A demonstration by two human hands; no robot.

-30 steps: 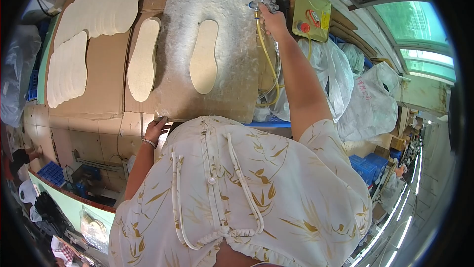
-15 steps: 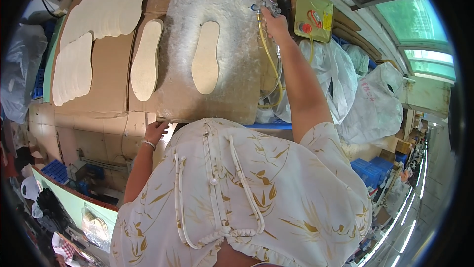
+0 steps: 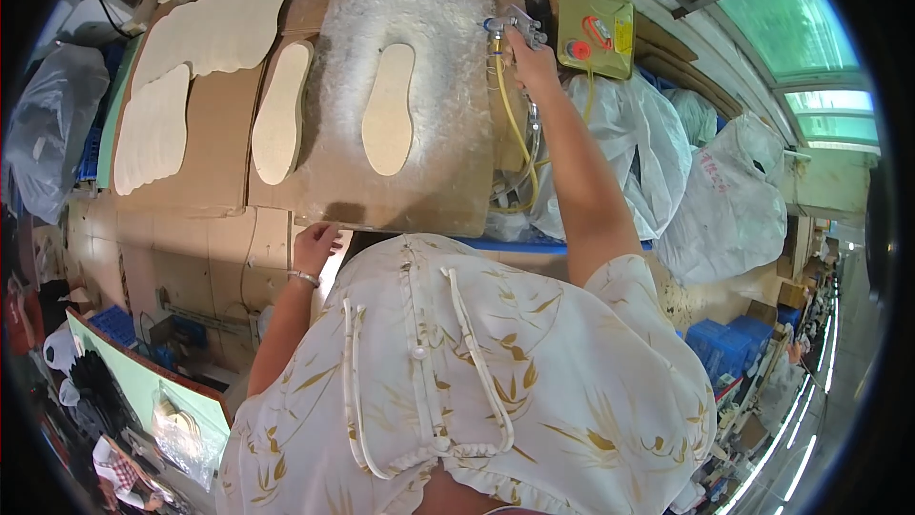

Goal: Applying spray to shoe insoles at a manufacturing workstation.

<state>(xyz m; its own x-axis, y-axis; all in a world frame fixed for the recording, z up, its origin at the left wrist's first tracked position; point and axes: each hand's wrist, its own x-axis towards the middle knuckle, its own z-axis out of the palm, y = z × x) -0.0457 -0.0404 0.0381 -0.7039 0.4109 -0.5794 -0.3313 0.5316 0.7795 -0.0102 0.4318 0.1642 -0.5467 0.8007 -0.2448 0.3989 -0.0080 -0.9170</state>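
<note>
My right hand (image 3: 535,65) is closed around the grip of a metal spray gun (image 3: 515,27), whose nozzle points left over the work board. A yellow hose (image 3: 518,124) hangs below it. Left of the gun, a cream insole (image 3: 389,110) lies flat on a cardboard sheet (image 3: 381,208) crusted with whitish residue. One more insole (image 3: 282,115) rests beside that sheet, on the left. Near the sheet's front edge is my left hand (image 3: 317,248), fingers loosely bent and holding nothing visible.
Overlapping rows of cream insoles (image 3: 214,24) cover the cardboard at the far left. A yellow-green metal can (image 3: 596,20) with a red cap stands right of the gun. White plastic bags (image 3: 729,196) and blue crates (image 3: 724,348) fill the right side.
My left hand has shifted slightly right and curled more at the sheet's front edge. The spray gun stays in my right hand, a little nearer to me. The view has shifted slightly.
</note>
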